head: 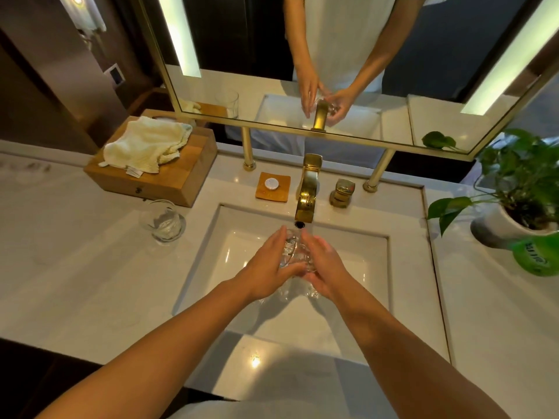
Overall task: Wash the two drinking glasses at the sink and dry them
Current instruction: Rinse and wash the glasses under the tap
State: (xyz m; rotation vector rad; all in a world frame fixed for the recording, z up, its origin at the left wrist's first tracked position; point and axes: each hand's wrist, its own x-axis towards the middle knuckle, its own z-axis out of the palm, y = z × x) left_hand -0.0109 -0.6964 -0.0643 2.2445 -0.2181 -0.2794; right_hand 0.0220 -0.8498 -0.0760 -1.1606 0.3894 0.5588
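Right grip [325,267] curls round the glass [292,249], just below the tap [307,201], over the sink [357,267]. Left grip [269,267] presses flat-fingered on its other side. I see the second glass [163,222] upright on the surface [75,252], well left of both grips.

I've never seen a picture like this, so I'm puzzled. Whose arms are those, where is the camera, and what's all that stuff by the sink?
The camera sits on a person's head and looks down, so you see that person's own arms. The left hand and right hand hold a clear glass between them over the sink, just under the gold tap. A second glass stands on the counter to the left. Behind it, a cream cloth lies on a wooden box. A potted plant stands on the right. The mirror at the back shows the same hands again.
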